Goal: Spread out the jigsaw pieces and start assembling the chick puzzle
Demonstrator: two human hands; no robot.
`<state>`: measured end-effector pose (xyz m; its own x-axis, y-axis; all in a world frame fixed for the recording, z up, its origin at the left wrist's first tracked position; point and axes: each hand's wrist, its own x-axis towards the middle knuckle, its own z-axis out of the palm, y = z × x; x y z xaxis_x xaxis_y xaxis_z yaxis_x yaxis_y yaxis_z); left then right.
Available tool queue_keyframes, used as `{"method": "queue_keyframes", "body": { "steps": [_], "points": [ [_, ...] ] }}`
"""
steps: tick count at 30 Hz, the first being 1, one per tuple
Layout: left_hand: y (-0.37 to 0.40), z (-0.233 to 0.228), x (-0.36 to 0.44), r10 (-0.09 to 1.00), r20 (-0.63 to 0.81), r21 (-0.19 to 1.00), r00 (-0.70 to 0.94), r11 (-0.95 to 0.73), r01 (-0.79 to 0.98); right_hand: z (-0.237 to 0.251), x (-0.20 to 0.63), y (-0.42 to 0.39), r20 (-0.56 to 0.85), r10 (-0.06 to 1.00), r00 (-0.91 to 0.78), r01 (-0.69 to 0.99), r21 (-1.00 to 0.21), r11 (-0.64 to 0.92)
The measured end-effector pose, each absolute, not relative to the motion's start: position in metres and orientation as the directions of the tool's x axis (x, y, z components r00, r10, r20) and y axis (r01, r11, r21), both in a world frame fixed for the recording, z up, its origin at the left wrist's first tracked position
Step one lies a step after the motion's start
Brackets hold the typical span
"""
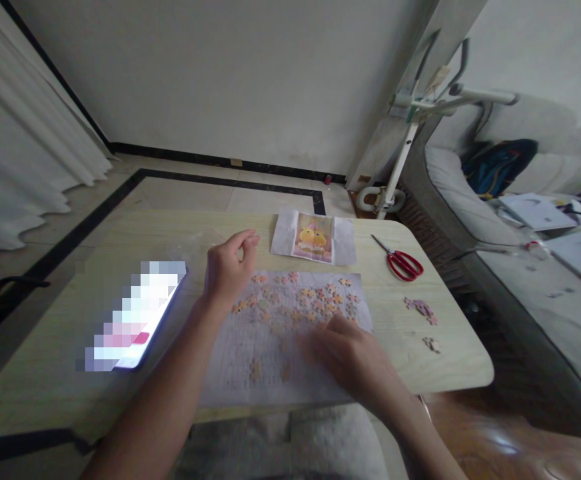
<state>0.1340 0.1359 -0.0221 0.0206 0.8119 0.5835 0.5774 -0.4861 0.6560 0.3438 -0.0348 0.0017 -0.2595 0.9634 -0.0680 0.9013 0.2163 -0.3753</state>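
Many small jigsaw puzzle pieces (pixel 308 293) in orange, pink and cream lie loose on a printed sheet of paper (pixel 290 387). Above the sheet's upper left corner is my left hand (pixel 231 265), its fingers curled and the thumb and index meeting; anything between them is too small to make out. My right hand (pixel 345 343) hovers over the right middle of the sheet, just below the pieces, its fingers smeared by motion. A creased reference picture (pixel 314 238) of two yellow figures lies beyond the pieces.
A lit phone or tablet (pixel 140 320) lies at the left of the wooden table (pixel 395 373). On the right are red-handled scissors (pixel 404 265), a cluster of purple pieces (pixel 423 309) and a few pale pieces (pixel 432 345). A grey sofa (pixel 510 300) stands beyond the right edge.
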Motion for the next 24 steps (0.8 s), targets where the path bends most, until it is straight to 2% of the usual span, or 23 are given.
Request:
{"method": "queue_keyframes", "body": {
  "steps": [6,13,24],
  "points": [
    [0.137,-0.026,0.134,0.828,0.560,0.702,0.020,-0.488,0.518,0.000,0.344,-0.035,-0.063,0.965,-0.255,0.911,-0.349,0.219],
    [0.134,-0.025,0.135,0.837,0.548,0.745,-0.005,-0.485,0.459,0.000,0.336,-0.033,-0.012,0.961,-0.276,0.883,-0.399,0.249],
    [0.132,-0.019,0.132,0.833,0.553,0.684,-0.001,-0.454,0.571,0.003,0.327,-0.020,-0.025,0.956,-0.292,0.898,-0.350,0.265]
  ]
}}
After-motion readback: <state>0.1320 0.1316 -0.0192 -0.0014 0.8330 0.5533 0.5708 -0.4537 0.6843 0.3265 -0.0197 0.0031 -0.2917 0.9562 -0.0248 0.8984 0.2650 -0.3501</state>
